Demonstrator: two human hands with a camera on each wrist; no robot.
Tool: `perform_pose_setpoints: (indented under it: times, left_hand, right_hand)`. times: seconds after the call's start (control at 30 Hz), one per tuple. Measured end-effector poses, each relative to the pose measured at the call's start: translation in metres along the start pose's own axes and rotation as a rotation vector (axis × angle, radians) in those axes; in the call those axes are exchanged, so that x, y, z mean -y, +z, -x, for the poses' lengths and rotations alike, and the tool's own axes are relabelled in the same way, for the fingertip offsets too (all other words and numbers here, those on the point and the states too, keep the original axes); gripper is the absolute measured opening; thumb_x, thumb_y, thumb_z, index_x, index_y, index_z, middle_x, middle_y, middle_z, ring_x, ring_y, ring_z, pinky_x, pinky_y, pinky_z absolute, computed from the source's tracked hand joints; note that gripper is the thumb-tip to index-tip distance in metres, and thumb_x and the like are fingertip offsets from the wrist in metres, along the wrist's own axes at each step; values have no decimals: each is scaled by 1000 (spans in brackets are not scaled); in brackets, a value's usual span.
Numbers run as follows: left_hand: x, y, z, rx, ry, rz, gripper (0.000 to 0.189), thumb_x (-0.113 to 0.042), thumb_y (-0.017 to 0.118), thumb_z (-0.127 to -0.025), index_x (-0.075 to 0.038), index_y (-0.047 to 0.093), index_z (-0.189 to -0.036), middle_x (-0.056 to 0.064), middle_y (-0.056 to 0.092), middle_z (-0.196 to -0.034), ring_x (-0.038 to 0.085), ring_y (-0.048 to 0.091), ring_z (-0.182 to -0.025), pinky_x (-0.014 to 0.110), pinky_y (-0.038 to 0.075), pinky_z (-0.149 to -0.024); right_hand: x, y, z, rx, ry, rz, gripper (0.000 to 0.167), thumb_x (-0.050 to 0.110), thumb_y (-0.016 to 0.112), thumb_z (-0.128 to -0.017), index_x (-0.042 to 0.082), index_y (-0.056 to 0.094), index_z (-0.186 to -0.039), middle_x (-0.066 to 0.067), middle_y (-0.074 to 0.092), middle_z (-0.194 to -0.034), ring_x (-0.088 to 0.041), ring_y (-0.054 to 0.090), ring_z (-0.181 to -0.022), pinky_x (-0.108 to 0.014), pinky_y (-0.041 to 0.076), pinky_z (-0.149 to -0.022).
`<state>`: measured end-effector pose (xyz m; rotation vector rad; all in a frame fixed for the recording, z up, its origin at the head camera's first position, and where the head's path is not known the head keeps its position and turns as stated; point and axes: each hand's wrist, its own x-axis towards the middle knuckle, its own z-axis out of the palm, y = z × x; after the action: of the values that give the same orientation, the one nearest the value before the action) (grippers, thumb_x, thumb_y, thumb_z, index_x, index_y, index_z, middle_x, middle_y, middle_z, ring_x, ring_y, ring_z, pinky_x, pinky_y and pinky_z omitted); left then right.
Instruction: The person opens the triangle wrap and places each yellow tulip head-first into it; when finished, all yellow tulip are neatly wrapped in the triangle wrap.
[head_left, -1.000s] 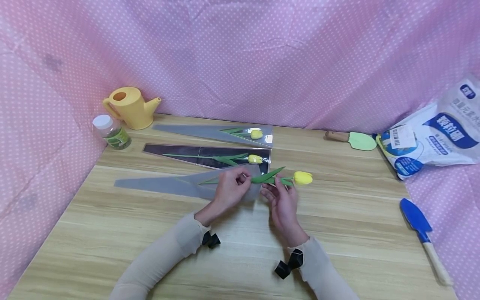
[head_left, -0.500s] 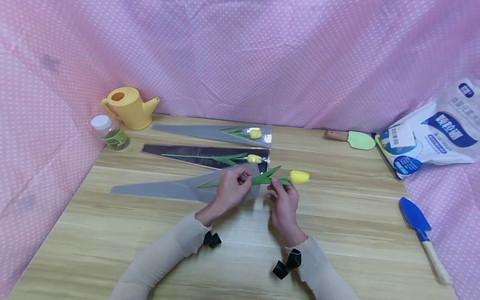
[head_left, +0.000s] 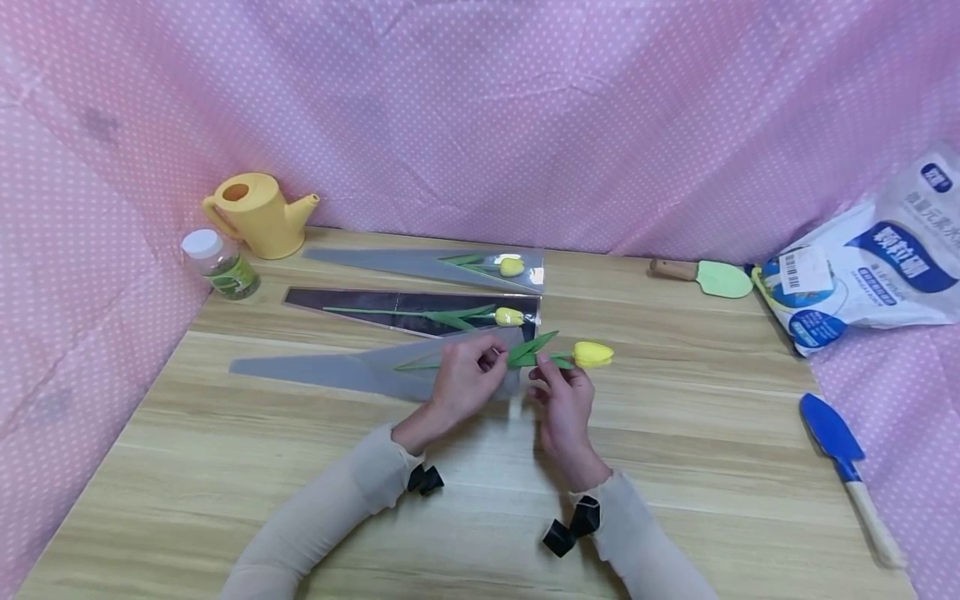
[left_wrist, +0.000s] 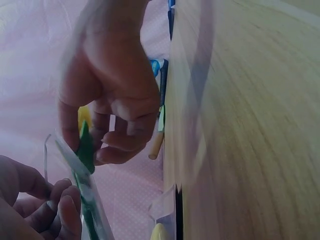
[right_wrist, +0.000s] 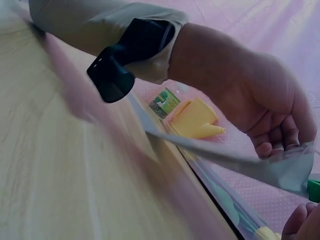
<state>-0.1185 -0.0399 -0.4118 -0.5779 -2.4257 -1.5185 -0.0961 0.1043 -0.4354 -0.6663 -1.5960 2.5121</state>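
A yellow tulip (head_left: pixel 593 354) with green leaves lies level, its stem inside a long, tapered, translucent flower sleeve (head_left: pixel 322 372) and its bloom outside the wide end. My left hand (head_left: pixel 467 372) pinches the sleeve's rim near that opening; the left wrist view shows its fingertips on the clear film. With thumb and fingers, my right hand (head_left: pixel 566 408) pinches the tulip by its leaves, just below the bloom. In the right wrist view the sleeve (right_wrist: pixel 240 162) stretches away from my left hand (right_wrist: pixel 260 95), raised above the table at this end.
Behind lie two more sleeved yellow tulips, one in a dark-backed sleeve (head_left: pixel 360 300), one in a clear sleeve (head_left: pixel 375 262). A yellow watering can (head_left: pixel 262 218) and a lidded jar (head_left: pixel 225 267) stand back left. Rightward are a green trowel (head_left: pixel 723 279), a white bag (head_left: pixel 862 267) and a blue trowel (head_left: pixel 832 429).
The tulip has slid slightly left, deeper into the sleeve, with my right hand moving along. My left hand keeps its pinch at the rim, nearly in place.
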Motion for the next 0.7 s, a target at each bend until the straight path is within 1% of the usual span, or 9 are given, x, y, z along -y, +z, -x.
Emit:
perform_pose_setpoints:
  times: [0.1, 0.23, 0.47, 0.6, 0.7]
  left_hand:
    - [1, 1, 0, 6, 16, -4, 8, 5, 65, -84, 1, 71, -84, 13, 72, -69, 16, 65, -57, 16, 52, -55]
    - [1, 1, 1, 9, 17, -7, 9, 5, 64, -84, 0, 71, -84, 12, 71, -67, 14, 63, -55, 16, 51, -53]
    - [1, 1, 0, -5, 15, 0, 10, 7, 64, -84, 1, 72, -86, 12, 70, -67, 13, 61, -55, 16, 50, -52]
    - [-1, 0, 0, -17, 37, 2, 10, 7, 64, -83, 1, 72, -85, 12, 71, -66, 13, 62, -55, 16, 51, -53]
    - [-2, -1, 0, -23, 51, 3, 10, 7, 64, -83, 1, 72, -84, 13, 71, -67, 15, 64, -55, 16, 51, -54]
  right_hand:
    - [2, 1, 0, 1, 0, -9, 14, 15, 64, -97, 15, 56, -86, 6, 62, -82, -7, 62, -71, -20, 51, -58]
    - [3, 3, 0, -9, -16, -18, 14, 16, 65, -96, 16, 55, -87, 7, 62, -81, -8, 61, -71, -19, 50, -58]
    - [2, 7, 5, -15, -40, 5, 14, 9, 66, -95, 14, 55, -87, 8, 62, -77, -7, 60, -67, -20, 50, -55]
    - [0, 8, 7, -14, -32, 27, 11, 9, 66, -94, 13, 56, -93, 8, 63, -80, -7, 60, -68, -21, 52, -58]
    - [-2, 9, 7, -10, -21, 38, 12, 9, 67, -94, 12, 55, -96, 8, 63, -82, -7, 60, -70, -22, 53, -61]
